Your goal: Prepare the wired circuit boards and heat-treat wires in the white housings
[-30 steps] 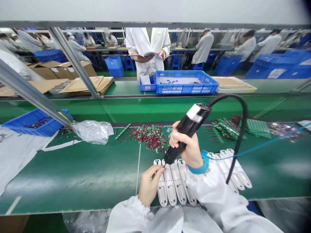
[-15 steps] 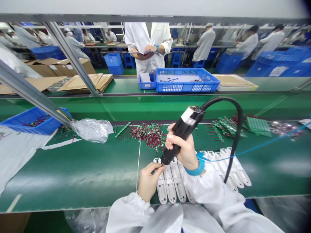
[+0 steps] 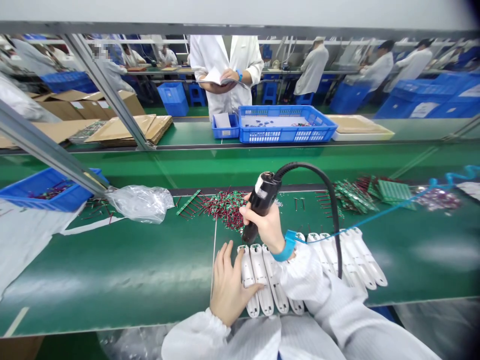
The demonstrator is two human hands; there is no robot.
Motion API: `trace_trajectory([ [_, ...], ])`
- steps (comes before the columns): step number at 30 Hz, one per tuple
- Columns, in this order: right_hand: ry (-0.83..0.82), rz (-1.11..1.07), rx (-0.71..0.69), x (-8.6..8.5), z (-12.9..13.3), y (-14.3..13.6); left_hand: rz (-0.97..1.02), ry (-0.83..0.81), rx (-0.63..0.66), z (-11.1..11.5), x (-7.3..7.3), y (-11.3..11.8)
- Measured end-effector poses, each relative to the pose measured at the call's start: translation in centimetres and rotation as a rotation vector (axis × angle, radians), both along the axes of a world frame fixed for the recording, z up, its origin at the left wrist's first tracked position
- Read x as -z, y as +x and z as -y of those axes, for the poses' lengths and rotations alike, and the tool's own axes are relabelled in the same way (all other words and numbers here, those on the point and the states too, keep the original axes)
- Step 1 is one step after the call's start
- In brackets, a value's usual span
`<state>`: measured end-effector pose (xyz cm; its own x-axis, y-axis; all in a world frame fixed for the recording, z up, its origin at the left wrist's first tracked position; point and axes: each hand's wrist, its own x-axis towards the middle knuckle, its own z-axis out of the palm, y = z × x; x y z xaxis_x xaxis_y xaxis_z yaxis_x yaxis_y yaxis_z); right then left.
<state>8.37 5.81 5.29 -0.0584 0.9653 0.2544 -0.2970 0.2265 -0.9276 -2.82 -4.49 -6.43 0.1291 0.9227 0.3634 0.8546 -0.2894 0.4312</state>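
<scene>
Left grip [image 3: 229, 286] was spread over white casings [image 3: 266, 301]; right grip [image 3: 269, 226] clasped a screwdriver [image 3: 261, 199]. Wired boards [image 3: 227, 207] crowded the far side.

We're on an electronics assembly floor: white-coated co-workers [image 3: 313, 65] beyond our long green worktop [image 3: 131, 275], blue bins [image 3: 173, 94], heaped circuit boards [image 3: 228, 206], corded power driver [image 3: 261, 199].

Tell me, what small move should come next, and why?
Probably ease the electric screwdriver down at the far end of the leftmost white housing: the right hand holds the tool, nose near that end, and the left hand, partly across the housing, seems to steady it.
</scene>
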Motion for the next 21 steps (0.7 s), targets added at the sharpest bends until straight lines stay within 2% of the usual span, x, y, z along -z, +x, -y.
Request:
trace_trajectory([
  [5, -0.043, 0.022, -0.015, 0.6, -0.5, -0.5, -0.037, -0.076, -0.024, 0.5, 1.1, 0.1],
  [21, -0.086, 0.096, -0.069, 1.0, -1.5, -1.6, -0.009, -0.115, -0.025, 0.3, 1.4, 0.0],
])
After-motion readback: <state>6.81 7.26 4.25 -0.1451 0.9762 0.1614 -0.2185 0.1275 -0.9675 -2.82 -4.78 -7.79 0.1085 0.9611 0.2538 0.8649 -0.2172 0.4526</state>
